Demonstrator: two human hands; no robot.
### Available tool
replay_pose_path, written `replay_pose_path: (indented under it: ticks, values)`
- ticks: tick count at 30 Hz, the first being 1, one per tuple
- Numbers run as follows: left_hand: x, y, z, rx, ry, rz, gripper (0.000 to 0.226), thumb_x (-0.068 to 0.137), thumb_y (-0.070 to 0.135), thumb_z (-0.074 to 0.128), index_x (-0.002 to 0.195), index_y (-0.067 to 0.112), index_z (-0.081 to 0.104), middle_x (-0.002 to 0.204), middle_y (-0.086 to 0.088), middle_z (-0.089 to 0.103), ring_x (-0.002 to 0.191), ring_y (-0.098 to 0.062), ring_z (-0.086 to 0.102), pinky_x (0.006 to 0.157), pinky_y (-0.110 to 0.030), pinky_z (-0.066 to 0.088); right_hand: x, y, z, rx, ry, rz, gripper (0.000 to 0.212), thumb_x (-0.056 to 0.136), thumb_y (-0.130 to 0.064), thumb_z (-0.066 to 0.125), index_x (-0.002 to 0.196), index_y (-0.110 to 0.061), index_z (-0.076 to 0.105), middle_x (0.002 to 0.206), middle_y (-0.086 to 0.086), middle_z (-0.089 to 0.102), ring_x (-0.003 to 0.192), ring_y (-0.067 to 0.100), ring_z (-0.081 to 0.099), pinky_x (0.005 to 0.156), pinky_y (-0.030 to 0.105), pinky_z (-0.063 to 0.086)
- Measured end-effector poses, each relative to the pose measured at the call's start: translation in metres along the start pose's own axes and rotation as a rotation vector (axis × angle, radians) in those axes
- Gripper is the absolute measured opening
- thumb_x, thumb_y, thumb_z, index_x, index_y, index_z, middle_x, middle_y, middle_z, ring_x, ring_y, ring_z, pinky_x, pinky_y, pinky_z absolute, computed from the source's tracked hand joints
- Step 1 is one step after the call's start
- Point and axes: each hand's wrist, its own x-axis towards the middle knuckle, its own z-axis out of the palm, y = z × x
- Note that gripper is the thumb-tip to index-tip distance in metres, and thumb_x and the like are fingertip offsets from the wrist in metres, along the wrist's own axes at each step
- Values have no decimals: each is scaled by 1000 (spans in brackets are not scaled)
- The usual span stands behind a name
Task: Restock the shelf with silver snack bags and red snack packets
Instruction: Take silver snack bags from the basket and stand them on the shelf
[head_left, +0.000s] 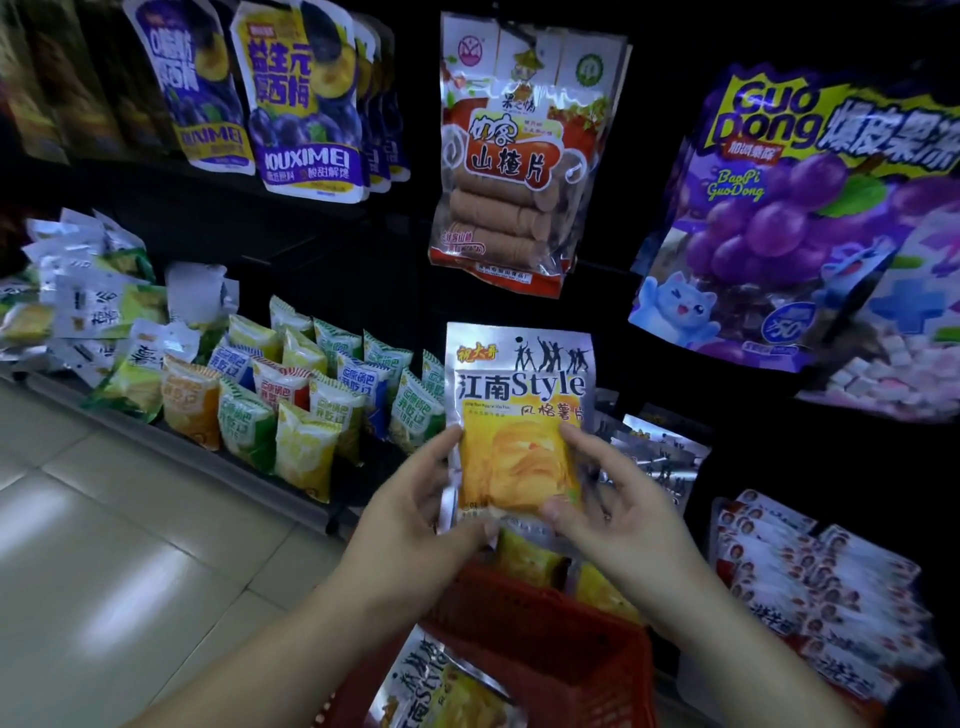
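Note:
A silver snack bag (519, 395) with a yellow crisp picture stands upright in front of me, above the red basket (561, 654). My left hand (415, 509) grips its lower left edge and my right hand (618, 499) grips its lower right edge, thumbs on the front. More silver bags (441, 691) lie in the basket. Several silver bags (654, 457) of the same kind stand on the shelf just behind to the right. Red snack packets (810, 587) are stacked on the low shelf at the right.
Small green, yellow and orange packets (291, 405) fill the low shelf on the left. A hawthorn bag (514, 156) and a purple grape jelly bag (800, 218) hang above. Purple plum bags (306, 98) hang top left. Tiled floor (104, 545) lies at the lower left.

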Motion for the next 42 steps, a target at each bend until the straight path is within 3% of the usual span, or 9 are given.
replay_pose_path:
  ticks: [5, 8, 13, 19, 22, 25, 30, 38, 42]
  values:
    - [5, 2, -6, -99, -5, 57, 74, 88, 24, 79, 139, 64, 44, 147, 10, 55, 136, -18, 54, 102, -44, 55, -2, 1, -6, -122, -123, 8, 80, 93, 2, 71, 151, -44, 39, 132, -49, 41, 127, -22, 43, 110, 15, 41]
    - [4, -4, -8, -27, -20, 64, 80, 89, 17, 78, 143, 63, 40, 144, 9, 56, 134, -16, 56, 105, -43, 53, 0, 4, -12, -199, -175, -3, 89, 92, 3, 71, 153, -49, 33, 141, -41, 36, 135, -17, 36, 109, 32, 44]
    - [1, -5, -5, 48, 73, 45, 81, 92, 13, 76, 148, 58, 37, 145, 17, 51, 141, -7, 45, 103, -25, 52, -3, 6, -8, -379, -118, -28, 90, 92, -10, 75, 142, -71, 32, 162, -37, -3, 143, -20, 13, 91, -2, 39]
    - [-11, -8, 18, 523, 4, 505, 70, 92, 4, 66, 148, 41, 49, 122, 14, 59, 111, -5, 62, 90, -33, 53, -6, -4, 20, 167, 26, 56, 54, 88, -41, 69, 137, -56, 52, 138, -29, 59, 126, -7, 56, 107, 37, 52]
    - [-17, -9, 27, 614, -131, 577, 58, 95, 26, 68, 146, 44, 49, 142, 21, 52, 128, -1, 53, 103, -24, 46, -1, -5, 21, 311, 123, 137, 56, 87, -40, 71, 140, -46, 53, 124, -12, 72, 118, 9, 67, 107, 54, 50]
    - [-13, -7, 24, 408, -221, 446, 45, 94, 35, 72, 137, 41, 62, 144, 23, 56, 136, 4, 47, 111, -24, 43, 5, 0, 13, 287, 206, 139, 50, 98, -26, 65, 145, -35, 50, 112, -4, 77, 111, 12, 71, 109, 50, 49]
    - [11, -13, 7, 372, 198, 353, 48, 91, 36, 75, 130, 53, 53, 131, 28, 48, 120, 2, 54, 92, -33, 55, 3, 5, 21, 188, 189, 143, 47, 105, -11, 54, 132, -49, 49, 106, 5, 75, 94, 14, 70, 97, 45, 55]
    - [9, -9, 3, 20, -16, 55, 75, 89, 33, 78, 141, 69, 35, 147, 11, 52, 116, -16, 67, 91, -37, 59, 3, 1, 18, 242, 198, 147, 74, 101, -8, 59, 154, -47, 26, 100, -13, 75, 97, 11, 73, 94, 44, 60]
    - [11, -17, 1, 153, -45, 62, 70, 92, 30, 75, 143, 62, 39, 151, 32, 32, 137, 4, 33, 101, -20, 39, 5, -2, 5, 213, 335, 162, 93, 83, -30, 79, 158, -47, 26, 154, 4, 48, 138, 20, 52, 110, 46, 48]
